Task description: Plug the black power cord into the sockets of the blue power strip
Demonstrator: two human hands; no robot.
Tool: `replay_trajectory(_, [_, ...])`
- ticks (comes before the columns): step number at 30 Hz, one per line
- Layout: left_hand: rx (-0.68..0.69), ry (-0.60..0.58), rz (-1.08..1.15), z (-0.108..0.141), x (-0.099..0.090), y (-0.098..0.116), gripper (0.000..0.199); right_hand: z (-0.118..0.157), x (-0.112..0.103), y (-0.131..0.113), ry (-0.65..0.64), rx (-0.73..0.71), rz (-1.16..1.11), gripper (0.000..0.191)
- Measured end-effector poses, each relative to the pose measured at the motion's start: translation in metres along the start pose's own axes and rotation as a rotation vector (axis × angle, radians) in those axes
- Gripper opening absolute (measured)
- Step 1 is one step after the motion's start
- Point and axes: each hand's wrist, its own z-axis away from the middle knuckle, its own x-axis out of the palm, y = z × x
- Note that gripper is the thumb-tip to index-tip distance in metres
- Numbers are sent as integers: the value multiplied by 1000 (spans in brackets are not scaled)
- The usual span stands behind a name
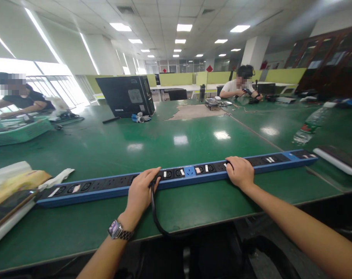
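Observation:
A long blue power strip with black sockets and one blue socket near its middle lies across the green table. My left hand, with a watch on the wrist, is closed around a black cable's plug end at the strip, left of the blue socket. From there the black cable hangs down over the table's front edge. Right of the middle, my right hand grips the strip, its fingers curled over the top.
A plastic bottle and a white-edged device are at the right. A black computer case stands behind. Left are a green basket and wrappings. Two people sit across the green table.

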Motion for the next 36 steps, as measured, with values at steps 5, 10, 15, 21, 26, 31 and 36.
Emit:
replay_trajectory(5, [-42, 69, 102, 0, 6, -9, 33, -1, -1, -2, -26, 40, 3, 29])
replay_trajectory(10, [-130, 216, 198, -2, 4, 5, 32, -1, -1, -3, -37, 42, 8, 28])
replay_trajectory(15, [-61, 157, 315, -31, 18, 42, 29, -2, -3, -4, -25, 38, 16, 28])
replay_trajectory(21, [-38, -20, 422, -62, 54, 75, 24, -3, -3, -5, -30, 38, 24, 27])
replay_trajectory(26, [-46, 40, 305, -56, 62, 73, 26, -2, -1, -4, -7, 23, 26, 26])
replay_trajectory(31, [34, 107, 219, -52, 61, 74, 26, -2, -2, -4, -11, 27, 23, 26])
replay_trajectory(36, [20, 70, 121, -51, 60, 81, 25, -2, -3, -5, -37, 43, 14, 27])
